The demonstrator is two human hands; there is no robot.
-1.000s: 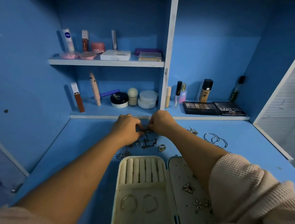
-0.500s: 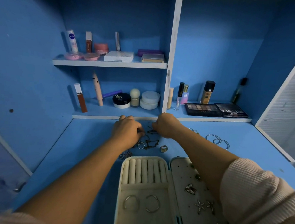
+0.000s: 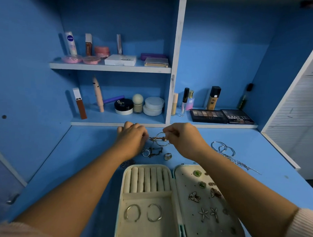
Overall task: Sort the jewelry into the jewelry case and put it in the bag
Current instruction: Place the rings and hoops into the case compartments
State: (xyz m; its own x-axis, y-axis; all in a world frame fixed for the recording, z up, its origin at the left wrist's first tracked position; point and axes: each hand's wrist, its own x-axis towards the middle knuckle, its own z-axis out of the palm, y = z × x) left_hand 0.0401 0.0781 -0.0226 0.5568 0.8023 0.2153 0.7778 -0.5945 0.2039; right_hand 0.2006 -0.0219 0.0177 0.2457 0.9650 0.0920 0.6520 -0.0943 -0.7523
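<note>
An open cream jewelry case (image 3: 172, 183) lies at the near edge of the blue desk. Its left half has ring rolls and two hoop bracelets (image 3: 142, 212); its right half carries several earrings (image 3: 207, 197). Beyond it my left hand (image 3: 131, 138) and my right hand (image 3: 182, 137) pinch the two ends of a thin bracelet (image 3: 159, 139) raised just above the desk. Under them lie a dark chain (image 3: 155, 151), a silver ring (image 3: 145, 152) and another ring (image 3: 168, 156). No bag is visible.
Silver bangles (image 3: 222, 148) and a pale chain (image 3: 239, 163) lie on the desk to the right. A dark chain heap (image 3: 127, 163) sits by the case's far left corner. Shelves behind hold cosmetics, with eyeshadow palettes (image 3: 222, 116) at the right. A white slatted panel (image 3: 299, 113) borders the right.
My hands have drawn apart and risen a little, and the bracelet now stretches in plain sight between them. My right arm has shifted, uncovering more earrings in the case lid.
</note>
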